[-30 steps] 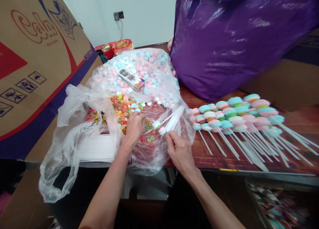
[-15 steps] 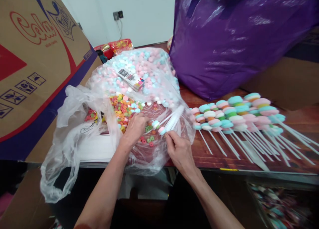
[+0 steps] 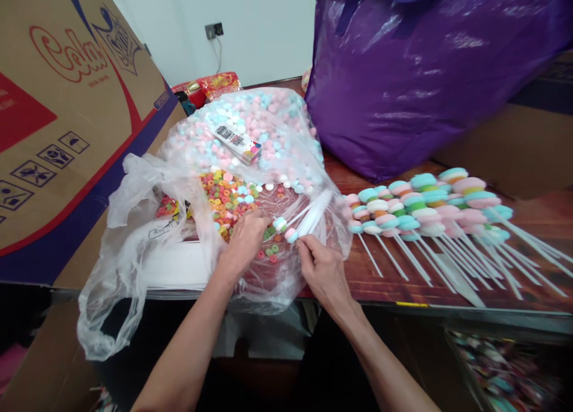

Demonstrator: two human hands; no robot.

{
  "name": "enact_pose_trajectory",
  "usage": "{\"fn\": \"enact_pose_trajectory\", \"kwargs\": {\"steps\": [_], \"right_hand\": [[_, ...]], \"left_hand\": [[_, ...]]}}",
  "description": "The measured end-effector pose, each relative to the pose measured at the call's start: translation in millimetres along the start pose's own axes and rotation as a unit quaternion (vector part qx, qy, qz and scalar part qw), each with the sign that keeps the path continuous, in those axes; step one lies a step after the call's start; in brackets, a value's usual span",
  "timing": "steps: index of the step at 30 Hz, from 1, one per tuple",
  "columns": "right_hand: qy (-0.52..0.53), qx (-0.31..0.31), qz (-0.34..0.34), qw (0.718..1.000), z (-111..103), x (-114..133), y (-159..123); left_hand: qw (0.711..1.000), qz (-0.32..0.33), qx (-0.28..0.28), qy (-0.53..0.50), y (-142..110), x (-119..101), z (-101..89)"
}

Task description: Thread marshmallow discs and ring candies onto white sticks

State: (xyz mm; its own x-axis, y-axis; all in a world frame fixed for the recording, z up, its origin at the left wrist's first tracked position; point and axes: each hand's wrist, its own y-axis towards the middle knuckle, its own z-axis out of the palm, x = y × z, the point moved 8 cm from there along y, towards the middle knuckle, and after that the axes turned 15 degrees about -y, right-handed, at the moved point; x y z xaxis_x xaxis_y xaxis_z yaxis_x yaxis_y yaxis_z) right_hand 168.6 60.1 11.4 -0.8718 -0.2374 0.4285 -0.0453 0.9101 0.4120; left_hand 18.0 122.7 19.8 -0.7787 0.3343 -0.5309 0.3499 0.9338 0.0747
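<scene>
In the head view, my left hand (image 3: 245, 240) is low over the clear plastic, its fingers curled beside loose gummy rings (image 3: 227, 198). Whatever is between those fingertips is hidden. Thumb and forefinger of my right hand (image 3: 323, 270) are pinched at the end of a pink-and-blue marshmallow (image 3: 291, 235) on a stick, mostly covered by the hand. Close by lies another small white-and-blue marshmallow piece (image 3: 280, 223), with white sticks (image 3: 314, 214) behind it. A few green and red rings (image 3: 271, 254) rest between my hands.
A clear bag of pastel marshmallows (image 3: 268, 125) bears a stack of printed labels (image 3: 238, 143). Several finished marshmallow skewers (image 3: 423, 206) lie at right, a knife (image 3: 463, 283) among their sticks. A purple bag (image 3: 416, 77) and a cardboard box (image 3: 67, 125) flank the work area.
The view has shifted slightly, so the box appears farther right. My left hand stays by the gummy rings and my right hand keeps its pinch, with barely any movement.
</scene>
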Motion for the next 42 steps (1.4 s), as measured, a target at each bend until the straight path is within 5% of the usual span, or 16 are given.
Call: {"fn": "enact_pose_trajectory", "kwargs": {"steps": [3, 7, 10, 13, 15, 26, 35, 37, 42], "right_hand": [[0.002, -0.005, 0.0, 1.0, -1, 1, 0], [0.023, -0.01, -0.003, 1.0, -3, 3, 0], [0.048, 0.0, -0.011, 0.999, -3, 6, 1], [0.064, 0.007, -0.021, 0.998, -4, 9, 1], [0.068, 0.006, -0.023, 0.997, -4, 10, 1], [0.065, 0.008, -0.026, 0.998, -3, 10, 1], [0.026, 0.007, -0.031, 0.999, 1, 9, 0], [0.03, -0.005, -0.021, 0.999, -3, 8, 0], [0.066, -0.018, -0.031, 0.997, -9, 12, 1]], "left_hand": [[0.999, -0.019, -0.036, -0.037, -2, 2, -4.7], [0.969, -0.08, -0.167, -0.166, -14, 19, -15.1], [0.89, -0.113, -0.236, -0.374, -19, 36, -12.8], [0.805, -0.111, -0.231, -0.534, -15, 40, -5.0], [0.781, -0.105, -0.217, -0.577, -13, 36, -3.3], [0.799, -0.085, -0.242, -0.543, -17, 29, -6.6], [0.908, -0.002, -0.212, -0.361, -20, 2, -14.8], [0.89, -0.021, -0.209, -0.404, -18, 4, -9.8], [0.751, -0.102, -0.232, -0.61, -13, 24, 8.4]]}}
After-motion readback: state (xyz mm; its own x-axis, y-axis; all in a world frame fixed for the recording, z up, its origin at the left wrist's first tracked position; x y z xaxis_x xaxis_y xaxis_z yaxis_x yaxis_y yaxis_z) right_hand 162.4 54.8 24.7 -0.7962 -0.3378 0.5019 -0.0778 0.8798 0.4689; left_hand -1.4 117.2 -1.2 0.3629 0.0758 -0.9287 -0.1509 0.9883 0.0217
